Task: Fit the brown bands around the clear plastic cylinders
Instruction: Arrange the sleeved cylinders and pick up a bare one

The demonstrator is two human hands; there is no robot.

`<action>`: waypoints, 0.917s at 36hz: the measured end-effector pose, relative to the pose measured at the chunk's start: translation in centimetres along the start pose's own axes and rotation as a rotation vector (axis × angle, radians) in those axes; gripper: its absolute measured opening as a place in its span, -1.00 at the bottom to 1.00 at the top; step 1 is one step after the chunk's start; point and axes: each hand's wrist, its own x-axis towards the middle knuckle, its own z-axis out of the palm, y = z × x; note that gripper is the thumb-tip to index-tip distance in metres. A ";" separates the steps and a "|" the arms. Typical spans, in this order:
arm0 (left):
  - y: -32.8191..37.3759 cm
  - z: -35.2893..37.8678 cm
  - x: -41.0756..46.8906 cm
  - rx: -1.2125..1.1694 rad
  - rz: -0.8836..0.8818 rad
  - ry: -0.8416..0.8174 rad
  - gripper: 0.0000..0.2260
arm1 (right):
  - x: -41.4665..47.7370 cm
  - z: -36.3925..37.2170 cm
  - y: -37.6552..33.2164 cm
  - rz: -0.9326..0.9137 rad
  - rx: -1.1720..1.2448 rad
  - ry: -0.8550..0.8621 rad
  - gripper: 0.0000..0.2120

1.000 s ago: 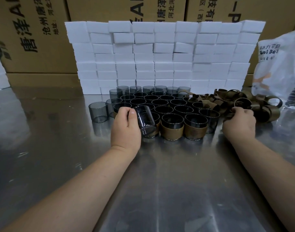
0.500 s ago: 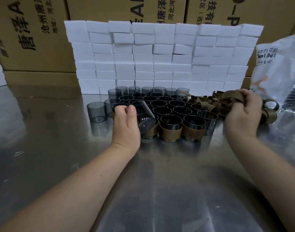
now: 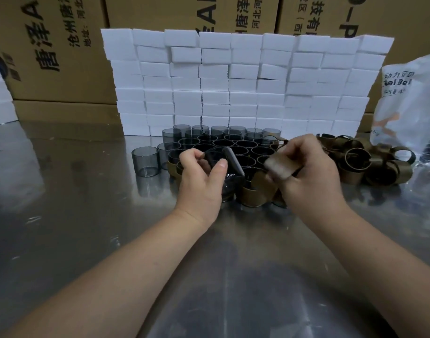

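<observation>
My left hand (image 3: pixel 202 182) grips a clear smoky plastic cylinder (image 3: pixel 223 164), tilted and lifted above the front row of the cluster. My right hand (image 3: pixel 309 172) pinches a brown band (image 3: pixel 281 164), blurred, just right of that cylinder. Behind both hands stands a cluster of several bare cylinders (image 3: pixel 229 142) on the steel table. A few banded cylinders (image 3: pixel 256 192) stand in the front row, partly hidden by my hands. A heap of loose brown bands (image 3: pixel 370 162) lies at the right.
One cylinder (image 3: pixel 145 161) stands alone left of the cluster. A wall of white foam blocks (image 3: pixel 233 81) rises behind, with cardboard boxes (image 3: pixel 62 45) beyond it. A plastic bag (image 3: pixel 411 106) stands at the right edge. The steel table (image 3: pixel 75 228) is reflective.
My right hand pulled a band out of the heap and carried it left toward the cylinder. My left hand raised and tilted the cylinder slightly.
</observation>
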 end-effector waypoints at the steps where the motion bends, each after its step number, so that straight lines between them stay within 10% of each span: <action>1: 0.0 0.1 0.0 -0.017 -0.022 -0.001 -0.65 | 0.0 0.1 0.0 -0.032 0.014 0.011 -0.57; 15: 0.4 0.6 -0.4 -0.055 -0.048 0.021 -0.88 | -0.4 1.3 -0.9 0.138 0.489 -0.100 -0.38; 33: 1.8 1.1 -2.5 0.130 0.100 -0.361 -0.14 | -1.3 1.9 -1.3 0.138 0.377 -0.119 -0.37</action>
